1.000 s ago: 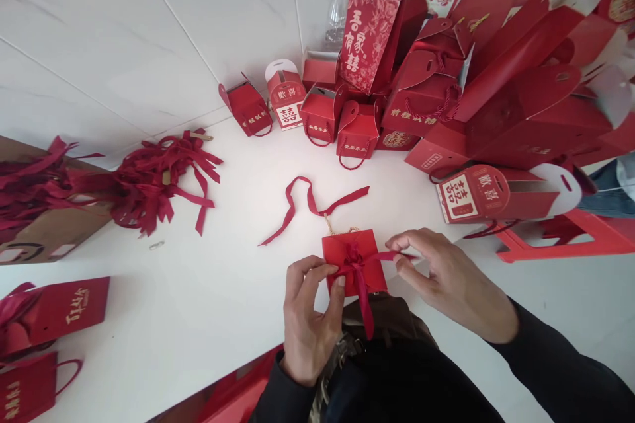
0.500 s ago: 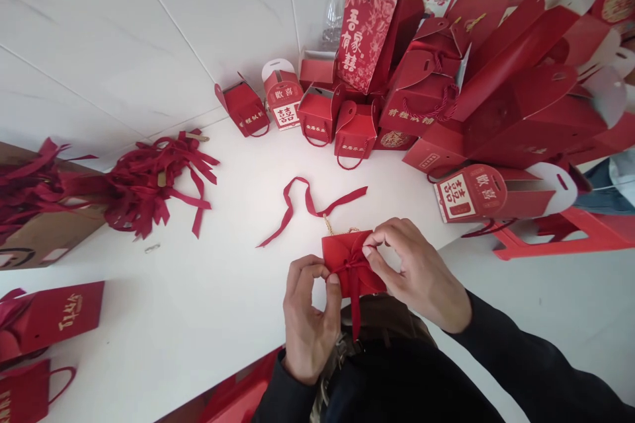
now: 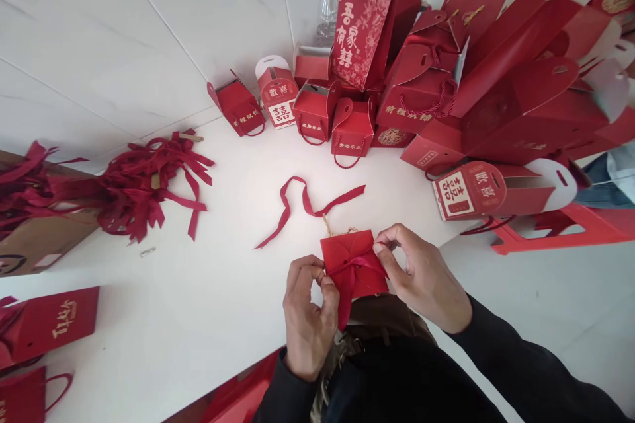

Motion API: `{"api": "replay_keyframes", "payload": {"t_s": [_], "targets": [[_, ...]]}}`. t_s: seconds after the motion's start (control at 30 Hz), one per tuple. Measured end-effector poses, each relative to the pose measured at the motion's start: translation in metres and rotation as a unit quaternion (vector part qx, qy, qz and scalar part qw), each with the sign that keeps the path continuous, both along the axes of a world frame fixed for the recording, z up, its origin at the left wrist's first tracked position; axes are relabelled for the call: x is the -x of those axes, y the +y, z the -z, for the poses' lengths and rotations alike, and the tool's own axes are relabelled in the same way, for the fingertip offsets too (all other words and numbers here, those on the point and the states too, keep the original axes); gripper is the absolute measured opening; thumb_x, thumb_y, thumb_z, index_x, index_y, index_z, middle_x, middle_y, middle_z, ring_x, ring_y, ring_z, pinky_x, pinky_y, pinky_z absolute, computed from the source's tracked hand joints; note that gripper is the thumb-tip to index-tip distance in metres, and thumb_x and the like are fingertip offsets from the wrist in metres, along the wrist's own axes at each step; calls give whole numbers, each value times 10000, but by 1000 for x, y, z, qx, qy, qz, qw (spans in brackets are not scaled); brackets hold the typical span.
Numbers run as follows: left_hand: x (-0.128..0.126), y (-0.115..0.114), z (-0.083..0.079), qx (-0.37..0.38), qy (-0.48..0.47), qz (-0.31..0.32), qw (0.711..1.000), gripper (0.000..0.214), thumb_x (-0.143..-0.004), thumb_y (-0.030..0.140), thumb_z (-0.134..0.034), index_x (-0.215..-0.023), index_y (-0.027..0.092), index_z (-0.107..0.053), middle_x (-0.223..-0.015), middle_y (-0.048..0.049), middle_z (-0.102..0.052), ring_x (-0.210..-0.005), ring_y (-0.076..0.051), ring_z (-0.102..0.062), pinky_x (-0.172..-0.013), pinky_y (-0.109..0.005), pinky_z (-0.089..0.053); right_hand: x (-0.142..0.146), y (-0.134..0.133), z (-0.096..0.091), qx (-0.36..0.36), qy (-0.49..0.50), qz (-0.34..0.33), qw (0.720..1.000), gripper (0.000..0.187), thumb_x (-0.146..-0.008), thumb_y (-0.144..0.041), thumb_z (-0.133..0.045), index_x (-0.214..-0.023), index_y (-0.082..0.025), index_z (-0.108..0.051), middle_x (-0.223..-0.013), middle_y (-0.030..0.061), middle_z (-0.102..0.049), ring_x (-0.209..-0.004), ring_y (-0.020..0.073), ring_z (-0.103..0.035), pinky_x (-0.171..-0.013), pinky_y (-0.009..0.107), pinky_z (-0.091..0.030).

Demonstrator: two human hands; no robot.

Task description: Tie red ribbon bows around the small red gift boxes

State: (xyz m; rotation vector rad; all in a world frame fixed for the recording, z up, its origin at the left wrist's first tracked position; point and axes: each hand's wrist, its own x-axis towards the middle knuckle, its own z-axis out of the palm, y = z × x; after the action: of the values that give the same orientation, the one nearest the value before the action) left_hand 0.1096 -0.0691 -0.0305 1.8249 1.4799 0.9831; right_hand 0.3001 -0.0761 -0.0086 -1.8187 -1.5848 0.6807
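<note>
Drawing inward since a second ago, the right hand [image 3: 421, 281] now pinches the ribbon [image 3: 358, 264] at the red box's [image 3: 342, 248] right edge; the left hand [image 3: 310, 317] pinches it opposite. This suggests tie adjustment. The box overlaps the worktop's [image 3: 198, 304] near edge; lateral room extends leftward; a loose ribbon [image 3: 317, 210] borders the far side.
</note>
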Motion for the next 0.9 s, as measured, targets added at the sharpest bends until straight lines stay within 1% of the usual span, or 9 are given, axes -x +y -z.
{"api": "replay_keyframes", "payload": {"t_s": [0.17, 0.23, 0.3, 0.4, 0.47, 0.6, 0.7, 0.77, 0.9], "targets": [[0, 1, 0, 5, -13, -10, 1000, 174, -891, 104, -471, -757, 212, -491, -872, -32, -615, -816, -158, -608, -723, -269, -499, 0, -3, 4, 20, 36, 22, 999, 176, -1001, -356, -479, -899, -233, -553, -816, 19, -652, -616, 178, -572, -488, 291, -411], [1, 1, -1, 35, -26, -17, 999, 147, -919, 146, -492, -788, 210, -516, -879, -30, -621, -794, -153, -603, -716, -270, -498, -3, -4, 2, 29, 56, 22, 998, 178, -1002, -376, -496, -920, -238, -573, -851, 24, -662, -715, 197, -610, -518, 286, -436], [4, -1, -3, 70, -45, -19, 996, 96, -945, 203, -520, -856, 207, -555, -898, -31, -624, -793, -152, -600, -719, -272, -498, -7, -4, -1, 29, 64, 16, 997, 171, -1004, -398, -515, -1001, -247, -595, -930, 30, -679, -813, 210, -625, -595, 295, -479], [8, -6, -6, 89, -70, -12, 993, 63, -961, 257, -545, -959, 210, -586, -970, -44, -622, -873, -165, -605, -765, -284, -500, -13, -4, -5, 12, 53, 2, 998, 240, -1020, -420, -509, -1194, -266, -570, -1105, 46, -677, -944, 228, -621, -787, 350, -518], [9, -9, -6, 80, -83, -11, 993, 80, -967, 265, -535, -1003, 213, -585, -1035, -57, -613, -935, -178, -606, -794, -299, -503, -13, -5, -7, -5, 45, -14, 999, 268, -1032, -416, -492, -1250, -272, -552, -1188, 57, -652, -1023, 241, -607, -888, 384, -509], [9, -13, -6, 60, -75, -9, 995, 76, -951, 252, -557, -1018, 218, -567, -1150, -80, -599, -1102, -214, -592, -903, -345, -499, -8, -5, -5, -51, 30, -15, 998, 274, -1041, -384, -485, -1284, -272, -541, -1238, 70, -624, -1115, 263, -578, -970, 406, -489], [8, -12, -7, 68, -51, -10, 996, 43, -936, 235, -588, -977, 229, -575, -1170, -72, -609, -1149, -218, -591, -937, -354, -493, -5, -3, -4, -70, 9, -25, 997, 310, -1033, -361, -499, -1329, -271, -519, -1274, 80, -602, -1161, 277, -555, -991, 422, -474], [7, -10, -7, 72, -39, -11, 997, 10, -943, 232, -580, -940, 235, -589, -1197, -68, -616, -1153, -221, -600, -946, -365, -493, -5, -1, -3, -63, 1, -43, 997, 276, -1026, -341, -513, -1292, -271, -537, -1253, 77, -607, -1167, 276, -550, -985, 421, -472], [5, -8, -4, 61, -52, 0, 997, 57, -963, 229, -545, -914, 229, -575, -1313, -83, -606, -1243, -238, -580, -996, -395, -484, -6, 2, -1, -44, 22, -49, 998, 92, -1018, -316, -520, -1053, -259, -583, -1097, 57, -643, -1038, 246, -605, -880, 378, -511]]}}
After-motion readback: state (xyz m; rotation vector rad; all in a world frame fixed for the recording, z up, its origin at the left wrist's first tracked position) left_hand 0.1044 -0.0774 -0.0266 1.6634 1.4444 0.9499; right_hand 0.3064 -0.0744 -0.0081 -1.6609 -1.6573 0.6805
